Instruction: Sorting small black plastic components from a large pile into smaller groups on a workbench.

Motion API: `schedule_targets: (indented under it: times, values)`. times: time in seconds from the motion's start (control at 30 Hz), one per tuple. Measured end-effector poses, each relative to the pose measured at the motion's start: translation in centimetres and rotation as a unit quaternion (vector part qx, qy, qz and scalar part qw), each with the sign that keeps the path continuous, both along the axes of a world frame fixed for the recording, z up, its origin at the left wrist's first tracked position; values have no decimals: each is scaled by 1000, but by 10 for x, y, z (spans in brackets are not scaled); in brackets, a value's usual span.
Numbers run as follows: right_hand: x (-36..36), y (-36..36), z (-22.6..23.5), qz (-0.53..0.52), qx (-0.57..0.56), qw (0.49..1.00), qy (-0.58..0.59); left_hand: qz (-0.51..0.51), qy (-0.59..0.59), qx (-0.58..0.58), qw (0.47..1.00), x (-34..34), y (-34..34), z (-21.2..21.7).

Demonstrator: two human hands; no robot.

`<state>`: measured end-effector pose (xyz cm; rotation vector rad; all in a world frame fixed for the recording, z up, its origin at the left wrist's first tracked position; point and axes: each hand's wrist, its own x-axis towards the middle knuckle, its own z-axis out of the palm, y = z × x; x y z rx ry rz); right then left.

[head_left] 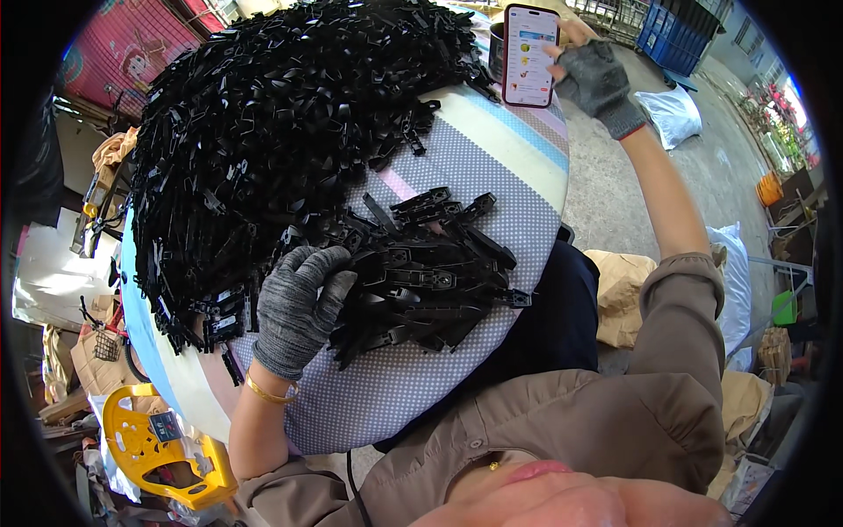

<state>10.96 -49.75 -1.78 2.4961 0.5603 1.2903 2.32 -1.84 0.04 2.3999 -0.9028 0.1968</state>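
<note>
Many black parts [430, 279] lie right of the left hand [301, 307], its grip unclear.

The person wears a brown, collared-looking shirt [562, 413] with a small round button [477, 443] near the neckline, its right sleeve [680, 307] turned up in a thick fold. A mottled grey knit glove [294, 321] covers the left hand [303, 299]; the right hand [590, 75] has a darker grey glove [601, 83] with bare fingertips and red edging at the cuff. A gold-coloured bangle [270, 392] circles the left wrist, a small gold-coloured ornament [493, 465] sits at the neck, and the trousers [549, 321] are dark.
</note>
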Motion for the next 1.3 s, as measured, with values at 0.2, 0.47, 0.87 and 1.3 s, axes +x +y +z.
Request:
schedule_targets:
  times: [0.2,0.47,0.87,1.3]
  values:
    - [-5,17,-14,12,-54,997,58,17,-11,-6,1000,-1,7,2]
    - [10,-4,-1,-39,-27,999,7,150,-100,61,982,22,33,-4]
    - [7,-21,-4,-66,-23,997,-22,326,-119,276,896,48,58,-7]
    - [-25,93,-14,200,4,978,57,265,-93,229,932,48,56,-4]
